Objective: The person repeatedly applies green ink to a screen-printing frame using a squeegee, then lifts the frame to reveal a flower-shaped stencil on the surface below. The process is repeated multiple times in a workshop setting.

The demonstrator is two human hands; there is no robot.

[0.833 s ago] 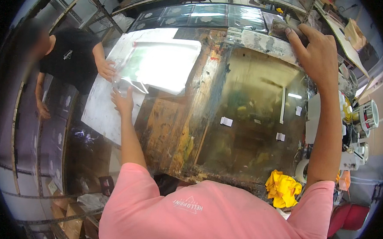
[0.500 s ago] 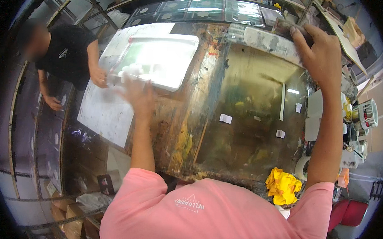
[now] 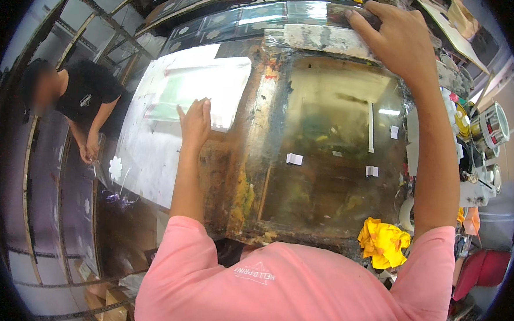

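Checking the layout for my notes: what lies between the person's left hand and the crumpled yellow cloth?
Between the left hand and yellow cloth, the head view shows paint-stained wood, then the glossy panel.

glossy pale sheets [image 3: 215,80], flat, stained amber screen [image 3: 322,129]

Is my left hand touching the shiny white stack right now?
Cannot tell. In the head view, your left hand overlaps the shiny white stack, but the downward angle plainly shows neither contact nor gap.

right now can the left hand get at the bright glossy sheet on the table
Probably yes: the left hand is at the near edge of the glossy sheet, nothing visible lies between, and the co-worker's hands are off to the left.
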